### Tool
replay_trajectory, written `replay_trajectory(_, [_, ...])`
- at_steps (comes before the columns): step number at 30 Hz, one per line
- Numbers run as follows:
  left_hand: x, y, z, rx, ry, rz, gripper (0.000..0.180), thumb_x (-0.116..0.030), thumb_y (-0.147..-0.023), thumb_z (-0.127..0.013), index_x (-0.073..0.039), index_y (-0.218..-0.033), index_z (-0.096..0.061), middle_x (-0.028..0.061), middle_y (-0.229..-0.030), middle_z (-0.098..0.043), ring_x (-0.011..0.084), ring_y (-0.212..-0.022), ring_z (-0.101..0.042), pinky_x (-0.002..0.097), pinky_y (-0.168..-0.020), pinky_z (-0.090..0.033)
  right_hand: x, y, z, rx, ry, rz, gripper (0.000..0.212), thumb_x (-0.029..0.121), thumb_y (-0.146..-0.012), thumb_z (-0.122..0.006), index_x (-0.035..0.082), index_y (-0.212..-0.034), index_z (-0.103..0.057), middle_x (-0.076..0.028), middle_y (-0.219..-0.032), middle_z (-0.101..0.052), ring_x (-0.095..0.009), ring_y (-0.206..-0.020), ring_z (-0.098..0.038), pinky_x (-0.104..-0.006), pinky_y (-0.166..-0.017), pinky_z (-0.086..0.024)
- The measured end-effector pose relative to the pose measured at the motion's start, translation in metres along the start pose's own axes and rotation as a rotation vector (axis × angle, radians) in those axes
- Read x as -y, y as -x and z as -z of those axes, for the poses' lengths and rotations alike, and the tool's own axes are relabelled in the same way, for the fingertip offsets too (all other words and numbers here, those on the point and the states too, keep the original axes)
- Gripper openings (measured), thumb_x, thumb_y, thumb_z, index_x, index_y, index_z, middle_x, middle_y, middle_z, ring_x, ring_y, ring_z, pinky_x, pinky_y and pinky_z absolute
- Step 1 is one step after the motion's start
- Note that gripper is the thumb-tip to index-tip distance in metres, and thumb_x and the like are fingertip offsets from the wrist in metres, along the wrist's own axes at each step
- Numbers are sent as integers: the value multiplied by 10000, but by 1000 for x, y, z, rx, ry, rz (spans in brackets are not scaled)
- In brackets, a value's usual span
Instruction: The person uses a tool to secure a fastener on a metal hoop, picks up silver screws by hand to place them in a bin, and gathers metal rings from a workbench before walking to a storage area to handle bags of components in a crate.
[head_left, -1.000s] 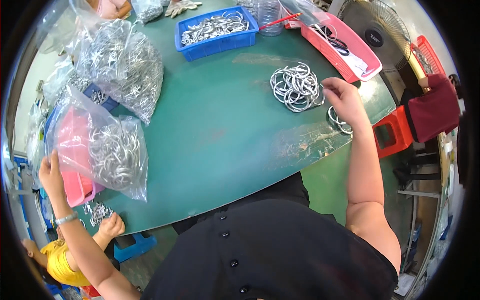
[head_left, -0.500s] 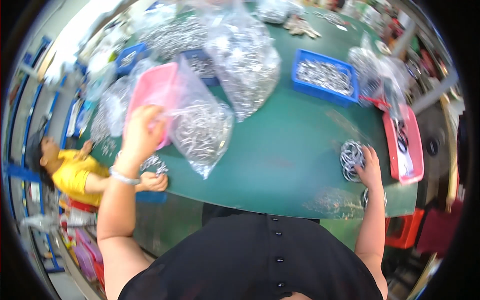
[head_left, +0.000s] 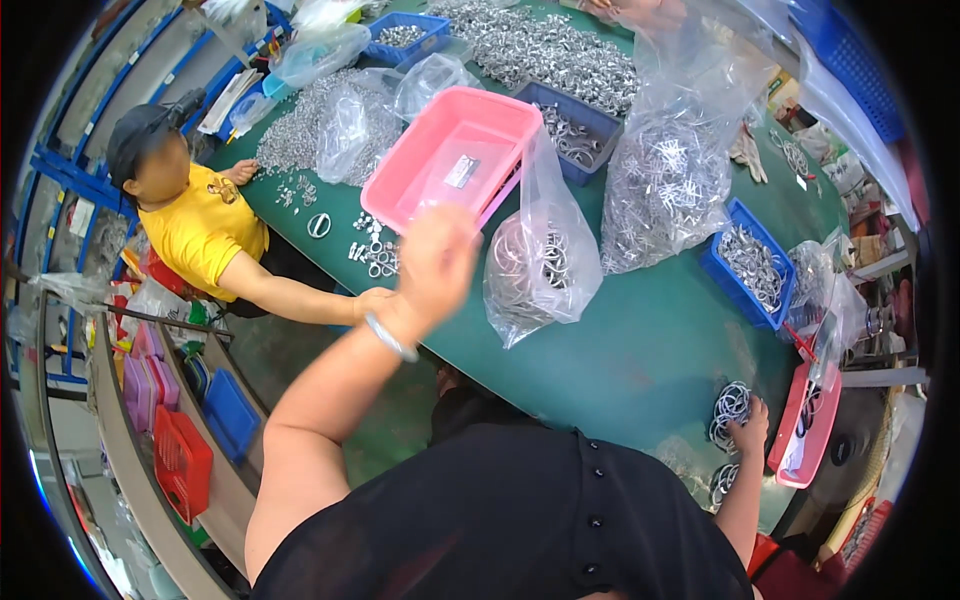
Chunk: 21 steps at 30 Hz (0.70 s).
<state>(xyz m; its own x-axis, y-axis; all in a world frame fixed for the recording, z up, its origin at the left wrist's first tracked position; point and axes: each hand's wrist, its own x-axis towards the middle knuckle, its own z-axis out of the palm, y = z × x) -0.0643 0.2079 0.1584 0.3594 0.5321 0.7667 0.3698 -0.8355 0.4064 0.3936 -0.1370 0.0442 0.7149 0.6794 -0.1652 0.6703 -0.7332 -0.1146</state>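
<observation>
My left hand (head_left: pixel 440 262) is raised over the near edge of a pink plastic tray (head_left: pixel 395 182), smeared by motion, so its fingers cannot be made out. A bracelet circles that wrist. Close by on the right is a clear plastic bag (head_left: pixel 545 262) of shiny metal rings. Far to the right, my right hand (head_left: pixel 750 430) rests against a heap of metal rings (head_left: pixel 730 408), thumb and fingers apart. A second, smaller cluster of rings (head_left: pixel 724 482) lies beside the right wrist.
A co-worker in yellow (head_left: pixel 205 235) sits at left, one arm reaching behind my left wrist. Loose metal parts (head_left: pixel 540 50) cover the table's far side. A big bag of metal parts (head_left: pixel 665 170), a blue bin (head_left: pixel 755 265) and another pink tray (head_left: pixel 785 470) stand on the right.
My view has swung left, showing more of the co-worker and shelves. My left hand is still up by the pink tray, now at its near edge; the right hand stays at the rings.
</observation>
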Motion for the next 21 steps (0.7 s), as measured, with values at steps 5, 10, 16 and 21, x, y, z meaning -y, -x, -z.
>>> replay_trajectory(5, [179,-1,-6,534,-477,737,586,-387,-710,-636,58,-1072,-517,264,-1099,-512,370,-1034,-493,423,-878,-383,-4,-20,2,-116,-135,130,773,116,-557,-697,71,-1253,-362,-196,-1239,-398,-346,-1156,-371,-376,-961,-337])
replay_trajectory(10, [241,-1,-44,1111,-782,-13,359,-353,-695,-625,-20,-829,-651,126,-793,-651,217,-703,-628,349,-626,-475,-37,18,25,-264,-277,-187,586,186,-666,-649,47,-1191,-430,-210,-1173,-454,-342,-1106,-432,-382,-932,-359])
replay_trajectory(16, [242,13,-68,564,-24,1324,123,-134,-695,-555,-34,-766,-566,39,-644,-517,189,-568,-508,349,-478,-391,-62,79,34,-214,-418,-496,454,174,-671,-661,3,-1072,-536,-193,-1073,-533,-293,-959,-533,-348,-839,-420])
replay_trajectory(21, [214,-31,-28,383,157,1246,235,-234,-732,-627,-12,-804,-600,34,-665,-545,140,-510,-451,269,-429,-325,-72,95,28,-271,-474,-433,339,148,-703,-626,28,-1015,-573,-174,-956,-589,-237,-766,-593,-330,-722,-462])
